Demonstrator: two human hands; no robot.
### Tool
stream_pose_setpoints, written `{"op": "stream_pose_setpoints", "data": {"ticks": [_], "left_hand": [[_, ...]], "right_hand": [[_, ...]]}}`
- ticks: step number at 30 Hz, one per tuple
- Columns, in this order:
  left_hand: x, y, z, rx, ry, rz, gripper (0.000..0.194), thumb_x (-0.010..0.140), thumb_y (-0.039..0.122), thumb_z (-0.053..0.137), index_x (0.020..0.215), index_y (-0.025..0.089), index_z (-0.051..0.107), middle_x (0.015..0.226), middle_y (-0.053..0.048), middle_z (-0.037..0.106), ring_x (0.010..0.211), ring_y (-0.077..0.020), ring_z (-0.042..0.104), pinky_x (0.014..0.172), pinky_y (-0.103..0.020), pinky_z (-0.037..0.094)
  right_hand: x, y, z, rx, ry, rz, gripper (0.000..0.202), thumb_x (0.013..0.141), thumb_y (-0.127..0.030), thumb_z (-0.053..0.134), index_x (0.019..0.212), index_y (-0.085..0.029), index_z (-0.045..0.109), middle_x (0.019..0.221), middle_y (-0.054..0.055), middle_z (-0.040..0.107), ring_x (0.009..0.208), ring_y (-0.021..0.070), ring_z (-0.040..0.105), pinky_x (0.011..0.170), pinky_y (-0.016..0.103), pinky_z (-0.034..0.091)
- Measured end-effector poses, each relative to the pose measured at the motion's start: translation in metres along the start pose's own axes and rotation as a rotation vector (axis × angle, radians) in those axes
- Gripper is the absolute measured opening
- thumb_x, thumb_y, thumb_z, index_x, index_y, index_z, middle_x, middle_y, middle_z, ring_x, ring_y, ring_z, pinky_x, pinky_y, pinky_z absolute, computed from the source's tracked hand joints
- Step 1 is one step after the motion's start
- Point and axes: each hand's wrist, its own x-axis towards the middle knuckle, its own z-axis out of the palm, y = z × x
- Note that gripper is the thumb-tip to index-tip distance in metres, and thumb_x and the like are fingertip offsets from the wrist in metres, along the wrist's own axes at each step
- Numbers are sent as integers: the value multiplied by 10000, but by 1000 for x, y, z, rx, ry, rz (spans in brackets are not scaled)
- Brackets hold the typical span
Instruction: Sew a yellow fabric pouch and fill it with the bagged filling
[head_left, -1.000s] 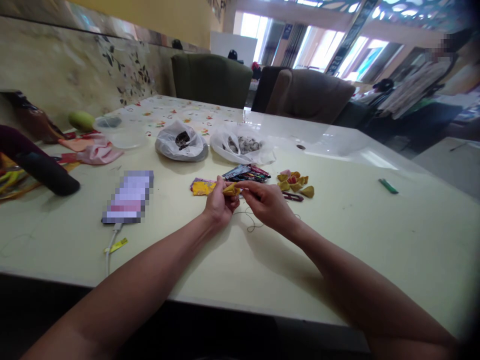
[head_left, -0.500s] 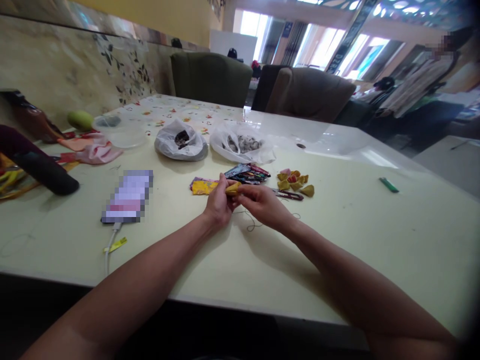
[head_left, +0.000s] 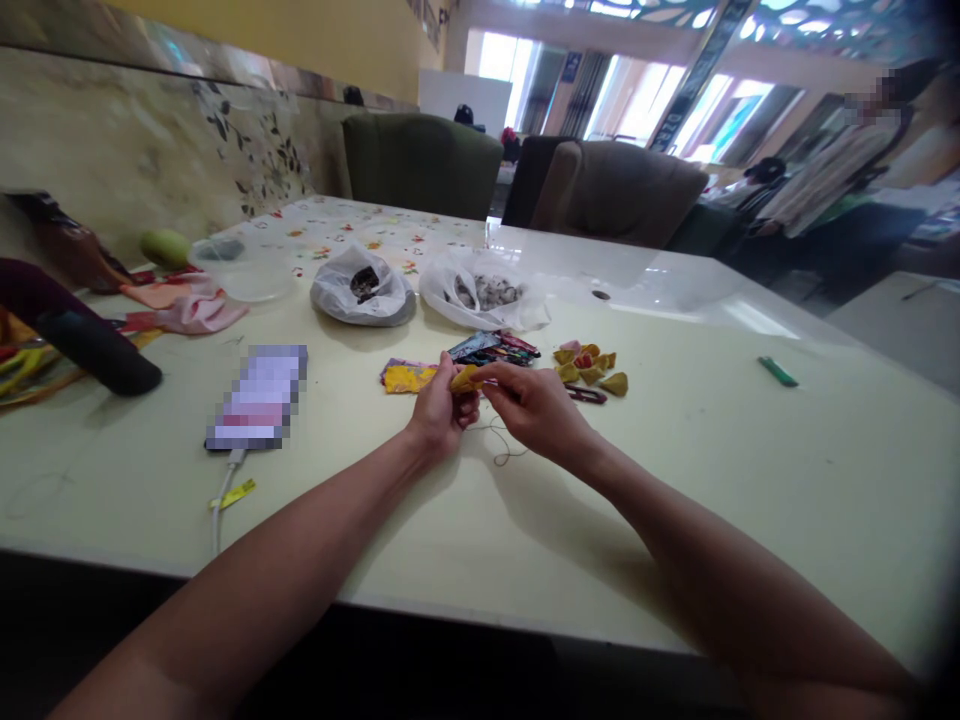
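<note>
My left hand (head_left: 439, 412) is closed around a small folded piece of yellow cloth (head_left: 466, 378), held just above the table. The curled fingers of my right hand (head_left: 536, 410) meet that cloth at its right edge. Whatever is pinched in them is too small to make out. A loose dark thread (head_left: 510, 455) curls on the table below my hands. Flat yellow fabric pieces (head_left: 409, 378) lie behind my left hand, beside a stack of dark patterned fabric (head_left: 495, 348). Partly hidden by my right hand are dark red thread snips (head_left: 586, 394), near a pile of small yellow cloth pouches (head_left: 589, 362).
Two white plastic bags, one with dark filling (head_left: 364, 290) and one with greyish filling (head_left: 484, 290), stand behind the fabric. To the left are a phone (head_left: 259, 395) on a cable, pink cloth (head_left: 199, 305) and a dark cylindrical object (head_left: 97, 345). A small green item (head_left: 778, 371) lies right.
The fingers of my right hand have shifted slightly against the yellow cloth, which now shows a broader face. More of the snips is covered by my right hand.
</note>
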Motion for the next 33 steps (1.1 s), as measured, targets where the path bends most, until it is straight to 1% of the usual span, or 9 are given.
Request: {"op": "stream_pose_setpoints", "data": {"ticks": [5, 7, 11, 14, 17, 21, 24, 27, 33], "left_hand": [[-1, 0, 0, 75, -26, -26, 537, 958, 628, 483, 735, 152, 594, 526, 11, 509, 352, -62, 366, 331, -170, 215], [-2, 0, 0, 74, -36, -26, 529, 970, 612, 470, 754, 148, 602, 523, 14, 503, 349, -57, 350, 332, -164, 216], [0, 4, -1, -79, -69, -50, 479, 1006, 549, 441, 764, 154, 565, 526, 31, 464, 354, -42, 292, 344, -146, 211], [0, 9, -1, -145, -107, -107, 482, 1027, 522, 404, 804, 134, 584, 557, 19, 481, 365, -33, 277, 344, -135, 201], [-1, 13, 1, -163, -99, -107, 436, 1002, 513, 491, 830, 126, 594, 574, 23, 488, 370, -23, 259, 340, -125, 193], [0, 14, 2, -170, -16, -73, 381, 990, 464, 545, 811, 129, 566, 580, 33, 482, 365, -14, 245, 338, -121, 178], [3, 14, 2, -177, 55, -69, 375, 1035, 393, 453, 774, 135, 528, 567, 33, 469, 357, -14, 231, 341, -125, 153], [7, 15, 0, -192, 93, -58, 364, 1052, 336, 397, 758, 146, 495, 562, 38, 458, 354, -16, 228, 347, -132, 139], [10, 13, -5, -240, 116, -26, 330, 979, 375, 554, 739, 170, 457, 561, 63, 400, 360, -17, 214, 366, -151, 124]], "right_hand": [[0, -1, 6, -121, -168, 20, 175, 855, -130, 577, 908, -179, 737, 760, 32, 738, 580, 137, 569, 562, 252, 326], [0, -1, 5, -117, -170, 24, 161, 863, -142, 579, 891, -179, 733, 735, 29, 726, 581, 137, 568, 560, 254, 322], [1, -6, -7, 82, 67, 3, 190, 918, -193, 562, 980, -195, 741, 831, 24, 756, 648, 135, 620, 616, 251, 415], [2, -7, -16, 96, 218, -18, 163, 932, -227, 576, 922, -187, 733, 793, 19, 742, 638, 128, 616, 649, 259, 452], [5, 1, -16, 52, 268, -1, 156, 919, -242, 588, 869, -183, 724, 705, 10, 705, 612, 133, 598, 646, 264, 458], [14, 18, -12, 14, 288, 38, 154, 894, -259, 601, 844, -185, 726, 704, 17, 710, 595, 140, 590, 634, 265, 451], [33, 29, -10, -22, 268, 59, 153, 871, -261, 605, 828, -186, 730, 677, 14, 698, 595, 148, 589, 613, 263, 425], [66, 33, -4, -64, 171, 43, 131, 835, -222, 611, 796, -176, 728, 655, 8, 674, 619, 151, 588, 624, 258, 407], [151, 24, 24, -262, 17, -48, 165, 836, -150, 597, 839, -142, 761, 864, 83, 728, 793, 184, 627, 748, 273, 433]]}}
